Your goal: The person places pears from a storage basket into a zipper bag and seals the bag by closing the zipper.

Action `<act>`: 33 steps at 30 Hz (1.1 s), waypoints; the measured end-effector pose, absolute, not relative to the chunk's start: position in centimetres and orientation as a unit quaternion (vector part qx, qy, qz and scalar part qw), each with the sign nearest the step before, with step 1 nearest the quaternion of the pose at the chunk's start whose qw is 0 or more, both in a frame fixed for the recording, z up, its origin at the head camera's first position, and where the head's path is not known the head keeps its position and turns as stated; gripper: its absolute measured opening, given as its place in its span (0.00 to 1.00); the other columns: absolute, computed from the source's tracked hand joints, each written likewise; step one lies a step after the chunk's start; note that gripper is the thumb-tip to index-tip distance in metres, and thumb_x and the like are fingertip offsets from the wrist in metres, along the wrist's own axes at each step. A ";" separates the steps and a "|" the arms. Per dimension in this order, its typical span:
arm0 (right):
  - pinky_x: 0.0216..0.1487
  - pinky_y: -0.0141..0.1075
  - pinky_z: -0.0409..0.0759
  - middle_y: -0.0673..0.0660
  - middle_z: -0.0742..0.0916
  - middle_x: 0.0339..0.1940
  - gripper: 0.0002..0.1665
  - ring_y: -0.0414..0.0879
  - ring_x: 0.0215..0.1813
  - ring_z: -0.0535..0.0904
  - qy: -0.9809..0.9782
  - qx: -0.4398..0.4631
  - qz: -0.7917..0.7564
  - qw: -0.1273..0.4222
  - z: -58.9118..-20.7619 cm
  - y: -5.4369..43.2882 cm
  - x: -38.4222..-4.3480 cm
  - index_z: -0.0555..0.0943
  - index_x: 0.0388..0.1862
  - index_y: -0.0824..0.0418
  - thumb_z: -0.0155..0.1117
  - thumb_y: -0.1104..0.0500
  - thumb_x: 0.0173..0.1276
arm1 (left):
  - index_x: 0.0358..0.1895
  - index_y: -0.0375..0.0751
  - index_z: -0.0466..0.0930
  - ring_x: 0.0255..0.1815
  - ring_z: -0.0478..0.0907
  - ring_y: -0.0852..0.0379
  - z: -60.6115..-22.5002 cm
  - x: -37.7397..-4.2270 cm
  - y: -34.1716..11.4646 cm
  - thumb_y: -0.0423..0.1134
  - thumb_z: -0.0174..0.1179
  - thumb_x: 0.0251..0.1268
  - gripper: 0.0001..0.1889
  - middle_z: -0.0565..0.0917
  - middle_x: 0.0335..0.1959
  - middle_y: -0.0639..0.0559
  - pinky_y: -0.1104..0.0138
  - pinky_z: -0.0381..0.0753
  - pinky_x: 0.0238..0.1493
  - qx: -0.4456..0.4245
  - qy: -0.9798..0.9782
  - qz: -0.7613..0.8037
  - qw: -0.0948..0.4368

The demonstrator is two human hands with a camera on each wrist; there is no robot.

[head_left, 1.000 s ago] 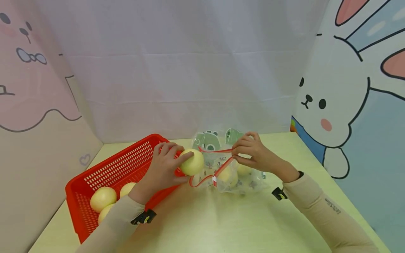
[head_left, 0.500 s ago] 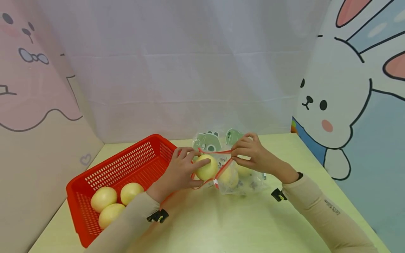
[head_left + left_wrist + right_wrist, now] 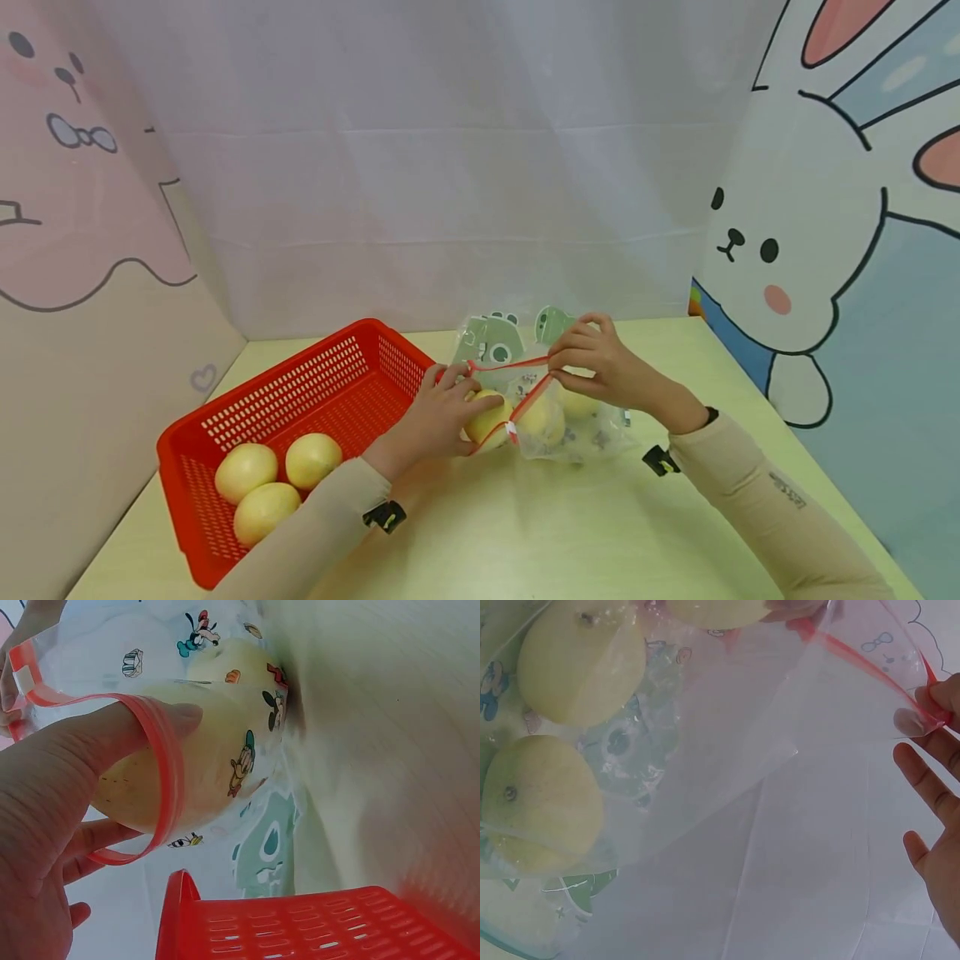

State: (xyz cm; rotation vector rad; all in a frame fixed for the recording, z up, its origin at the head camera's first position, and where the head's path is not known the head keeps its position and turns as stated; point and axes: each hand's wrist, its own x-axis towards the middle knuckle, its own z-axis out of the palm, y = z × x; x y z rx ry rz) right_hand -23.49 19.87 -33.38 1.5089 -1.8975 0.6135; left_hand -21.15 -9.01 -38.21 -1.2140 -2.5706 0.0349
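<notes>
My left hand (image 3: 438,417) holds a round pale yellow melon (image 3: 127,787) in the mouth of a clear zip bag (image 3: 90,656) with red zip edges and cartoon prints. Its thumb (image 3: 127,731) reaches through the red edge and lies over the melon; other fingers are under it. On the other side, my right hand (image 3: 607,362) pinches the bag's red edge (image 3: 870,671) between thumb and fingertips, keeping the mouth spread. Deeper in the bag lie two more melons, one (image 3: 581,660) near the other (image 3: 544,802). The bag rests on the table.
A red perforated basket (image 3: 262,404) stands on the left with three melons (image 3: 245,472) at its near end. Green cartoon-printed plastic (image 3: 491,342) lies behind the bag. White cloth (image 3: 450,167) hangs behind the pale wooden table (image 3: 525,533), with cartoon panels on both sides.
My left hand has moved right and slightly down, carrying the melon from beside the basket's rim into the bag's mouth. My right hand stays put, still pinching the bag's edge.
</notes>
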 end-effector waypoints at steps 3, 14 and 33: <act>0.50 0.58 0.60 0.52 0.85 0.36 0.19 0.49 0.41 0.78 -0.721 0.573 0.232 0.313 -33.4 19.9 -23.6 0.82 0.34 0.57 0.50 0.49 0.80 | 0.63 0.61 0.75 0.65 0.61 0.46 -38.4 -21.1 -9.0 0.54 0.78 0.44 0.37 0.79 0.57 0.50 0.48 0.62 0.64 -0.418 -0.897 0.014 0.145; 0.50 0.58 0.60 0.51 0.85 0.35 0.18 0.48 0.41 0.78 -0.713 0.579 0.226 0.324 -32.9 19.7 -23.7 0.82 0.34 0.57 0.51 0.50 0.79 | 0.62 0.61 0.77 0.68 0.60 0.43 -38.7 -21.4 -9.0 0.54 0.74 0.50 0.32 0.78 0.58 0.48 0.47 0.64 0.63 -0.426 -0.893 0.025 0.144; 0.48 0.59 0.59 0.52 0.85 0.35 0.18 0.49 0.41 0.78 -0.708 0.582 0.229 0.329 -32.5 19.9 -23.1 0.82 0.34 0.58 0.50 0.52 0.80 | 0.53 0.59 0.84 0.66 0.64 0.47 -39.1 -20.2 -11.5 0.51 0.73 0.48 0.24 0.81 0.53 0.55 0.47 0.63 0.63 -0.458 -0.879 -0.024 0.127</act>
